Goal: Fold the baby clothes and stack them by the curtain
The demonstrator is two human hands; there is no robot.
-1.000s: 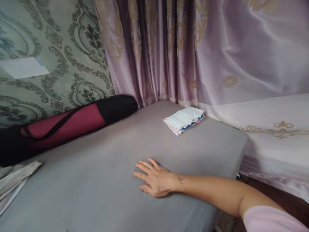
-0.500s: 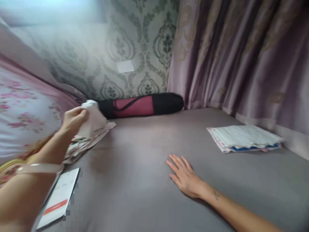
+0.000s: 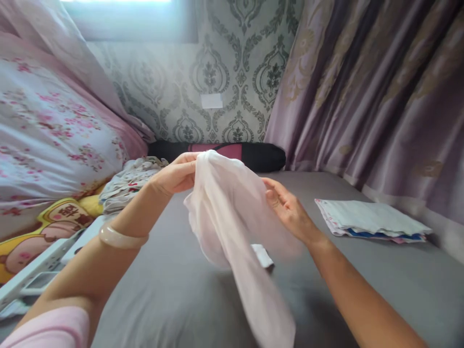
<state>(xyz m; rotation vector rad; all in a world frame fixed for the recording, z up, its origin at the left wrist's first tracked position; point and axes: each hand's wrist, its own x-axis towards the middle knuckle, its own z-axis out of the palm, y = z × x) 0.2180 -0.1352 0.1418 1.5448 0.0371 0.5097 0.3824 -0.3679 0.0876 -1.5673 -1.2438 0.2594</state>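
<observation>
A thin pale pink garment point(image 3: 217, 198) hangs in front of me above the bed, one long narrow part, like a sleeve or leg, dangling toward me and blurred. My left hand point(image 3: 179, 171) is closed on its upper left edge, the fingertips hidden by the cloth. At the garment's right edge is my right hand point(image 3: 288, 210), thumb and fingers bent at the fabric. Behind the cloth a small white and dark item point(image 3: 263, 256) shows; I cannot tell what it is. Beyond my left forearm lies a pile of crumpled clothes point(image 3: 126, 181).
On the right of the grey bed sheet point(image 3: 152, 290) sits a folded stack of cloth point(image 3: 373, 220). A black and dark pink rolled bag point(image 3: 261, 157) lies along the wall. At left are a yellow cartoon cushion point(image 3: 47, 227), a white frame-like object point(image 3: 32, 275) and floral fabric point(image 3: 61, 125).
My left hand has lifted the pale garment off the pile and brought it to the middle. My right hand has risen from the sheet to the garment. The view has shifted left.
</observation>
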